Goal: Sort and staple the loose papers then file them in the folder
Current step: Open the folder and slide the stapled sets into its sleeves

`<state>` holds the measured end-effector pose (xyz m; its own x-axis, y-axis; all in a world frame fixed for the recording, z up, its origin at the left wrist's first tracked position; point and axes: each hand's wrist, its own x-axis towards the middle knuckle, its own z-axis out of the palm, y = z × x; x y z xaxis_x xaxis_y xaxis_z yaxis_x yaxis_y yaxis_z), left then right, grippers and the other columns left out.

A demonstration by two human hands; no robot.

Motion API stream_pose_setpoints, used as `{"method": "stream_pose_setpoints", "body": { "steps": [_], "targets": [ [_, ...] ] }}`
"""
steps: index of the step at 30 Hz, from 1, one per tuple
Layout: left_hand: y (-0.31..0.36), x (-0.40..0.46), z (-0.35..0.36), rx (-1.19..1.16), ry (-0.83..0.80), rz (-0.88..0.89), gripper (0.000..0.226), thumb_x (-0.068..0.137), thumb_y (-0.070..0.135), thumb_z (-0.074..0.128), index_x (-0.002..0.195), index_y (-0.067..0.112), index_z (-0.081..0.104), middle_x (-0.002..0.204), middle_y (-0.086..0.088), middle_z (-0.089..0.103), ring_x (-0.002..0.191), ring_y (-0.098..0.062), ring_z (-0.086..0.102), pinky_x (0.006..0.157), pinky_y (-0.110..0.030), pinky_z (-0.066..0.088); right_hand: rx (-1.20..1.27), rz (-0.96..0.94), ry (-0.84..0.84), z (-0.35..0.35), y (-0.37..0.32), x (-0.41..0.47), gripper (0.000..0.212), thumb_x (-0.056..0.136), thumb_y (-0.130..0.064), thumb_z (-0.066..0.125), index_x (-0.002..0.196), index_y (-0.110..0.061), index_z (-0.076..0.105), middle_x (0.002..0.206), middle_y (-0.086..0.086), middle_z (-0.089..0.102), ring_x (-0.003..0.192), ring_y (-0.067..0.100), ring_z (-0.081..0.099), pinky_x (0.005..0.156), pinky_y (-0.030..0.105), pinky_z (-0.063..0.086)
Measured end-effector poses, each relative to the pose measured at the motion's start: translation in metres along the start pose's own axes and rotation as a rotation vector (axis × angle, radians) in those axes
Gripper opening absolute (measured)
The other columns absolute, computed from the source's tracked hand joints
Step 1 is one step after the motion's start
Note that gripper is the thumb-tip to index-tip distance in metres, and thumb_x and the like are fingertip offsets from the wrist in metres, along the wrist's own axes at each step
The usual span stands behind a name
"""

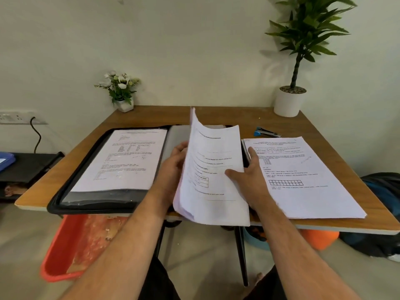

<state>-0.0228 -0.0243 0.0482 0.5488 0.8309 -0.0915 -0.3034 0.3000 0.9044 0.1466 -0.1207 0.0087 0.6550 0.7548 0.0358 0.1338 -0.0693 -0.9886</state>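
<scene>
Hands (249, 178) apparently gripping papers (214, 174)

Soft, even light filled the room, and the plant (303, 29) cast a faint shadow on the wall. Wide-angle distortion bowed the desk (151, 118) edges; fine print was blurred.

A black zip folder (108, 198) lay open on the left half of the wooden table (324, 128), reaching to its front edge, with a printed sheet (121, 159) flat inside its clear left sleeve. A sheaf of white printed papers (214, 180) stood tilted over the folder's right half at the middle of the front edge, its top page curling up and back. Another stack of printed pages (307, 180) lay flat near the front right corner. A blue stapler (266, 132) rested behind that stack, toward the back edge.
</scene>
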Motion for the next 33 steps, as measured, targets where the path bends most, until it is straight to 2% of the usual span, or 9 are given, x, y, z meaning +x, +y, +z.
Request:
{"method": "stream_pose_setpoints", "body": {
  "steps": [3,7,9,11,14,17,21,28,33],
  "targets": [
    [-0.015,0.003,0.023,0.249,0.008,0.037,0.031,0.103,0.032,0.056,0.133,0.025,0.053,0.105,0.0,0.074,0.09,-0.015,0.072,0.067,-0.024,0.057,0.021,-0.045,-0.009,-0.001,0.005,0.0,0.092,0.083,-0.013,0.076,0.15,-0.042,0.021,0.139,-0.008,0.054,0.119,0.014,0.059,0.093,0.039,0.056],
    [-0.037,0.006,0.044,0.426,0.115,0.081,0.041,0.097,0.041,0.065,0.129,0.04,0.04,0.119,0.0,0.063,0.092,-0.013,0.069,0.061,-0.017,0.054,0.045,-0.071,-0.021,-0.005,-0.004,-0.005,0.034,0.104,-0.037,0.048,0.138,-0.038,0.043,0.122,-0.02,0.053,0.101,-0.007,0.057,0.073,0.011,0.048],
    [-0.044,0.006,0.047,0.471,0.148,0.143,0.049,0.092,0.042,0.071,0.128,0.044,0.037,0.123,0.001,0.059,0.094,-0.014,0.069,0.07,-0.024,0.058,0.104,-0.034,-0.063,-0.007,-0.006,-0.007,0.039,0.103,-0.056,0.037,0.138,-0.04,0.045,0.121,-0.02,0.055,0.101,-0.006,0.059,0.077,0.015,0.048],
    [-0.051,0.008,0.051,0.529,0.14,0.196,0.055,0.088,0.046,0.074,0.127,0.049,0.036,0.131,0.002,0.051,0.103,-0.016,0.066,0.084,-0.034,0.061,0.164,0.016,-0.094,-0.009,-0.005,-0.006,0.049,0.096,-0.063,0.046,0.139,-0.041,0.041,0.123,-0.018,0.058,0.103,0.003,0.065,0.08,0.025,0.056],
    [-0.056,0.007,0.058,0.586,0.131,0.228,0.045,0.091,0.05,0.065,0.124,0.061,0.036,0.135,0.009,0.035,0.119,-0.017,0.055,0.097,-0.04,0.056,0.251,0.083,-0.196,-0.015,-0.005,-0.005,0.048,0.098,-0.036,0.061,0.142,-0.026,0.045,0.121,-0.001,0.069,0.098,0.016,0.073,0.074,0.03,0.06],
    [-0.051,0.006,0.059,0.462,0.119,0.162,0.03,0.086,0.05,0.049,0.108,0.07,0.044,0.14,0.009,0.037,0.125,-0.021,0.052,0.103,-0.049,0.052,0.293,0.126,-0.268,-0.018,-0.01,-0.006,0.028,0.102,-0.016,0.054,0.127,-0.007,0.061,0.103,0.011,0.076,0.091,0.027,0.075,0.068,0.033,0.059],
    [-0.05,0.009,0.047,0.405,0.085,0.123,0.04,0.097,0.025,0.056,0.116,0.057,0.041,0.144,0.002,0.039,0.114,-0.022,0.062,0.09,-0.045,0.061,0.299,0.201,-0.339,-0.018,-0.013,-0.006,0.022,0.102,-0.014,0.052,0.12,-0.01,0.063,0.103,0.011,0.076,0.091,0.029,0.074,0.07,0.037,0.06],
    [-0.047,0.005,0.051,0.612,0.087,0.103,0.052,0.102,0.018,0.054,0.142,0.04,0.031,0.143,0.002,0.033,0.121,-0.019,0.052,0.099,-0.039,0.055,0.212,0.146,-0.396,-0.019,-0.015,-0.005,0.028,0.093,-0.012,0.068,0.121,-0.013,0.063,0.104,0.008,0.076,0.092,0.027,0.075,0.067,0.03,0.059],
    [-0.015,-0.003,0.026,1.062,-0.069,0.188,0.033,0.105,0.021,0.051,0.134,0.032,0.04,0.101,0.01,0.06,0.092,-0.007,0.063,0.073,-0.018,0.046,0.344,0.138,-0.292,-0.015,-0.013,-0.005,0.03,0.09,-0.003,0.068,0.12,-0.008,0.063,0.108,0.011,0.075,0.097,0.031,0.073,0.078,0.042,0.061]
  ]
}}
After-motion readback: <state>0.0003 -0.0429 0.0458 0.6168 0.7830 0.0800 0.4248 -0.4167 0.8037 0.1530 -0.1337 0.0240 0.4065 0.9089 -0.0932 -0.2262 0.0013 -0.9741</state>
